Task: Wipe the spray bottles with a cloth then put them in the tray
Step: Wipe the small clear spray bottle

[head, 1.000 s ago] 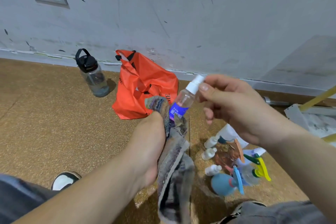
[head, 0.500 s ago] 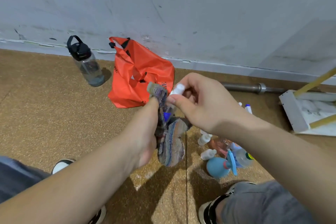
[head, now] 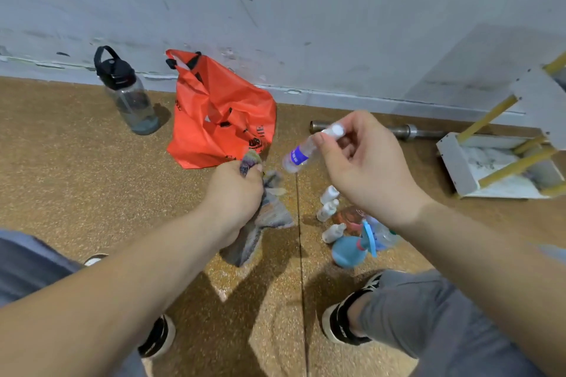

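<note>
Right hand (head: 364,168) pinches small spray bottle (head: 301,154) by its cap; long axis slants, base down-left toward cloth (head: 269,214) bunched in left hand (head: 235,196); floor bottles (head: 328,210) partly hidden.

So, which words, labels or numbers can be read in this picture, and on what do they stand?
Nothing can be read for certain.
On the small spray bottle: blue label, white print too blurred.
On the orange bag: black print, creased and too small.
On the right shoe: white marks, unreadable.
</note>
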A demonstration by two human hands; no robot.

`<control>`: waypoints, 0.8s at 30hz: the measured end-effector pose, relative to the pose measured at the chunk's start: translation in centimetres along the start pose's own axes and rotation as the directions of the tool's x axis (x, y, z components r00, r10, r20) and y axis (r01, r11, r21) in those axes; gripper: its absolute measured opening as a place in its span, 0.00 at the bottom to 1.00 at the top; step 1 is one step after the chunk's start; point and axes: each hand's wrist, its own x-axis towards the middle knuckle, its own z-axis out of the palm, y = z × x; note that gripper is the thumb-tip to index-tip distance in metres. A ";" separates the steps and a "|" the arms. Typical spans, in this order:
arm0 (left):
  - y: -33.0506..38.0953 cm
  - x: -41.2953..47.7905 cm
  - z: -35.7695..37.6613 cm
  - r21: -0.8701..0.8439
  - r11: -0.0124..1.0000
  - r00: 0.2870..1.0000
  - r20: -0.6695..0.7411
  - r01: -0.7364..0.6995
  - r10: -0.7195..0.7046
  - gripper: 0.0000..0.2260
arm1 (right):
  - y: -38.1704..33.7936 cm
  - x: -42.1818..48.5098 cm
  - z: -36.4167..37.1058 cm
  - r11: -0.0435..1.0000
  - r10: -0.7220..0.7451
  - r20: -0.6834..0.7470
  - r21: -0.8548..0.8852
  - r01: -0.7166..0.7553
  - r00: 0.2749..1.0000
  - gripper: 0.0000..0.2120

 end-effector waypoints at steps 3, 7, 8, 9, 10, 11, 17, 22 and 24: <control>-1.2 -0.4 -0.2 0.044 0.997 0.988 0.137 0.060 -0.066 0.11 | 1.9 -1.5 0.0 0.991 0.004 0.113 -0.135 0.011 0.994 0.08; -2.3 -0.2 -0.4 0.162 0.972 0.951 0.232 0.169 -0.204 0.19 | 8.7 -3.0 3.8 0.937 0.246 0.223 -0.302 -0.173 0.943 0.08; -2.5 -0.2 -0.3 0.192 0.960 0.938 0.243 0.203 -0.247 0.25 | 10.7 -3.3 4.8 0.912 0.324 0.208 -0.327 -0.247 0.923 0.08; -2.7 0.0 -0.2 0.234 0.945 0.927 0.244 0.228 -0.284 0.30 | 13.0 -3.8 5.9 0.880 0.397 0.183 -0.352 -0.317 0.899 0.07; -2.9 0.1 -0.1 0.272 0.931 0.919 0.242 0.245 -0.313 0.32 | 15.0 -4.4 6.8 0.845 0.461 0.154 -0.375 -0.380 0.874 0.07; -3.2 0.4 0.1 0.303 0.917 0.911 0.237 0.261 -0.337 0.31 | 16.9 -5.1 7.6 0.809 0.514 0.123 -0.397 -0.433 0.849 0.07; -4.1 1.7 1.5 0.292 0.917 0.903 0.253 0.270 -0.347 0.14 | 24.4 -8.3 11.1 0.604 0.670 0.128 -0.667 -0.437 0.731 0.14; -4.3 2.6 2.6 0.240 0.917 0.889 0.259 0.319 -0.377 0.25 | 27.5 -8.8 12.5 0.552 0.683 0.216 -0.778 -0.300 0.698 0.19; -4.3 2.9 2.9 0.201 0.919 0.882 0.271 0.340 -0.386 0.26 | 28.0 -8.7 12.6 0.553 0.684 0.206 -0.772 -0.313 0.699 0.18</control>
